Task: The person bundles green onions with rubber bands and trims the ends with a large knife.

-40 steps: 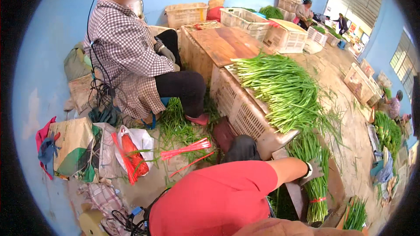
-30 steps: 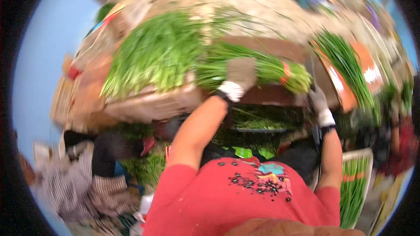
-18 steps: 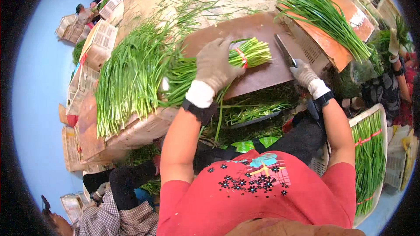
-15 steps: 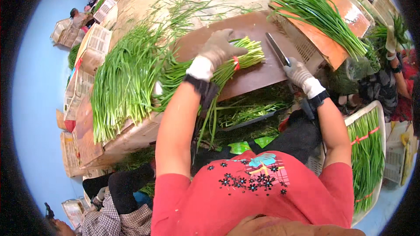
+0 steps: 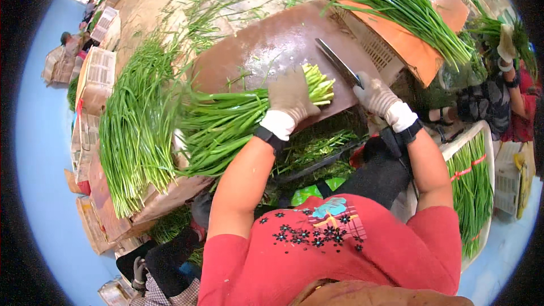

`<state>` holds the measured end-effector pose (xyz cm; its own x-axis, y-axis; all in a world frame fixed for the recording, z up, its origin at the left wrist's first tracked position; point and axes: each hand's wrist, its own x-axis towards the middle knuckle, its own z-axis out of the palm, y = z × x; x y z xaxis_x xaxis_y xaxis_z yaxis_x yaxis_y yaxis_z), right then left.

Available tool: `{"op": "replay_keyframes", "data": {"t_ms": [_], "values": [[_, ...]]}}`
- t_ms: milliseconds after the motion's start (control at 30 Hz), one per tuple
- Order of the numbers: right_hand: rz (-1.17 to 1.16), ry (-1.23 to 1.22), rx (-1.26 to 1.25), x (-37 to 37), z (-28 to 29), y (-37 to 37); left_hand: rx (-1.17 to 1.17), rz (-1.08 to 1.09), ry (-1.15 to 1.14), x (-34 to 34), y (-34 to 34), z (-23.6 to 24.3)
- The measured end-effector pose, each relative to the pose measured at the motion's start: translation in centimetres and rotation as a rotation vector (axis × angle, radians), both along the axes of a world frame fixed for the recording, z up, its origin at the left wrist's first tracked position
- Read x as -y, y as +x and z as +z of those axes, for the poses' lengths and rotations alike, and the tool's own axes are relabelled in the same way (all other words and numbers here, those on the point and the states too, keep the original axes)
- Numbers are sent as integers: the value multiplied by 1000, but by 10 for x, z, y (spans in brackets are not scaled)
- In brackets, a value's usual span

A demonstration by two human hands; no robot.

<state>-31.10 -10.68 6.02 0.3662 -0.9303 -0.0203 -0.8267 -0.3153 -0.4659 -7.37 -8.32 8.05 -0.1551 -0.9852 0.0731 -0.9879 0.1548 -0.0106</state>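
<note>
My left hand (image 5: pixel 290 97), in a beige glove, is wrapped over a bundle of green garlic chives (image 5: pixel 226 118) close to its pale stem ends. The leaves trail left across the brown board (image 5: pixel 243 51), and the stem ends point right. In my gloved right hand (image 5: pixel 375 95) is a long knife (image 5: pixel 336 59), its blade slanting up and left over the board, apart from the stems. No band shows on this bundle; my left hand covers that part. Beside it on the left lies a larger loose heap of chives (image 5: pixel 139 127).
More chives (image 5: pixel 405 14) lie on an orange sheet (image 5: pixel 422 68) at the far right. A white crate (image 5: pixel 486 192) on my right holds chives tied with red bands. Trimmings fill a dark tray (image 5: pixel 317 161) below the board. Co-workers sit at the right and lower left.
My left hand has gone from resting on top of the bundle to gripping around it, hiding the red band. The leaves are now spread straighter to the left. The knife stays in my right hand.
</note>
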Motion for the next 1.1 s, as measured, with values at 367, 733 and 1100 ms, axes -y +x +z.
{"op": "replay_keyframes", "data": {"t_ms": [367,733,1100], "values": [[-105,-70,293,-9,-5,16,-279,16,151,27,18,-30],[8,17,-190,-68,84,43,-401,27,257,22,25,-24],[74,355,-405,-58,109,61,-281,9,352,22,19,-5]]}}
